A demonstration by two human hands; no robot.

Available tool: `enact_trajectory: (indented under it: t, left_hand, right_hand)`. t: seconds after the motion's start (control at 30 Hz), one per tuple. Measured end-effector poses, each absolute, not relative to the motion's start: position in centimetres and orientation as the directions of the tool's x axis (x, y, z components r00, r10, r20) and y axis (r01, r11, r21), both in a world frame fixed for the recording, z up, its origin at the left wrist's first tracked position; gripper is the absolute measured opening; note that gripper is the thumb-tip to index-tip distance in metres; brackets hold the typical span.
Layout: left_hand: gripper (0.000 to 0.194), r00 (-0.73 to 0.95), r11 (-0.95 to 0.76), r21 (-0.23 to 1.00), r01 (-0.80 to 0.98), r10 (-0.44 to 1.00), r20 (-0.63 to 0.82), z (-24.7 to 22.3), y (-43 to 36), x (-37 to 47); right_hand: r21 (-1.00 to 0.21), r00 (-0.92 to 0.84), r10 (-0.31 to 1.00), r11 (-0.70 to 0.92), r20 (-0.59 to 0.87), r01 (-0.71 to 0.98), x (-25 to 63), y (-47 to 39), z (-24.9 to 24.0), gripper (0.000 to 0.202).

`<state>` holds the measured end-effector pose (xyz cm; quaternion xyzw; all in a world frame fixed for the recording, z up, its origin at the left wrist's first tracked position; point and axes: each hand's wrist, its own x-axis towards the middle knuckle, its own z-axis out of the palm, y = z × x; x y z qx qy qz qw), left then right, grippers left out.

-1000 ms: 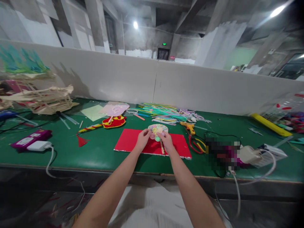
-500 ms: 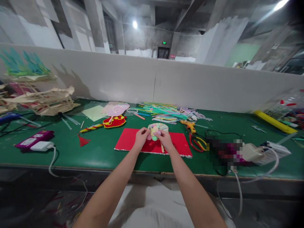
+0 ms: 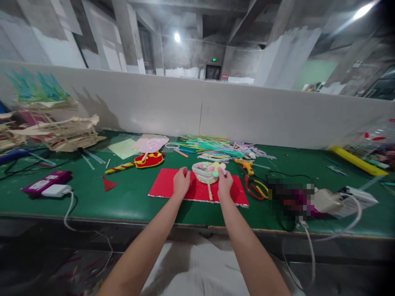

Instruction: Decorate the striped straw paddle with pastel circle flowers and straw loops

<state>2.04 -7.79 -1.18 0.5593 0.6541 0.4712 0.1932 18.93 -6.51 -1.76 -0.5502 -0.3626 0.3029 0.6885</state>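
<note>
My right hand (image 3: 225, 183) is closed on a small pastel flower (image 3: 219, 168) with round yellow, green and pink petals. It holds the flower at the right edge of a striped pastel fan (image 3: 203, 174); whether the two touch I cannot tell. The fan lies on a red board (image 3: 163, 183), its short handle pointing toward me. My left hand (image 3: 182, 183) is over the board's left part, thumb and fingers apart, with nothing visible in it.
Coloured strips (image 3: 210, 146) lie in a pile behind the board. Right of it are an orange glue gun (image 3: 246, 166) and red-and-yellow pliers (image 3: 256, 189). A red heart-shaped fan (image 3: 151, 160) with a tassel lies left. A purple power strip (image 3: 46, 183) is farther left.
My left hand has let go of the flower and moved slightly left. My right hand has carried the flower right, uncovering more of the striped fan.
</note>
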Motion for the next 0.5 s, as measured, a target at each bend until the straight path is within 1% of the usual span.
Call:
enact_trajectory:
  t: [0.07,0.13,0.2,0.23,0.3,0.37,0.43,0.5]
  left_hand:
    - [0.036,-0.203,-0.073,0.759,0.647,0.943,0.263,-1.3,-7.8,2.4]
    - [0.038,-0.133,-0.097,0.708,0.700,0.956,0.263,-1.4,-7.7,3.1]
    - [0.040,-0.099,-0.121,0.720,0.683,0.961,0.256,-1.5,-7.4,3.9]
    - [0.043,-0.093,-0.129,0.756,0.642,0.965,0.244,-1.5,-7.1,4.3]
    - [0.046,-0.135,-0.105,0.862,0.496,0.971,0.196,-1.5,-6.2,4.9]
    - [0.047,-0.240,-0.039,0.946,0.323,0.963,0.122,-1.4,-4.9,5.2]
    - [0.047,-0.323,-0.004,0.956,0.293,0.941,0.103,-1.3,-3.5,5.1]
    - [0.049,-0.369,0.023,0.962,0.274,0.926,0.083,-1.2,-2.1,4.7]
  right_hand:
    - [-0.982,0.533,0.829,0.190,0.171,0.021,19.0,-6.3,-2.2,0.037]
    - [-0.981,0.523,0.832,0.190,0.185,0.046,18.9,-6.1,-2.5,0.038]
    - [-0.979,0.531,0.826,0.198,0.192,0.046,18.8,-5.9,-2.7,0.038]
    - [-0.979,0.535,0.822,0.201,0.193,0.044,18.8,-5.8,-2.7,0.038]
    - [-0.978,0.543,0.817,0.203,0.195,0.046,18.9,-5.6,-2.8,0.037]
    - [-0.979,0.548,0.814,0.195,0.192,0.053,18.9,-5.5,-2.8,0.036]
    - [-0.983,0.551,0.815,0.173,0.177,0.059,18.9,-5.6,-2.7,0.034]
    - [-0.987,0.552,0.818,0.152,0.160,0.061,18.9,-5.6,-2.6,0.033]
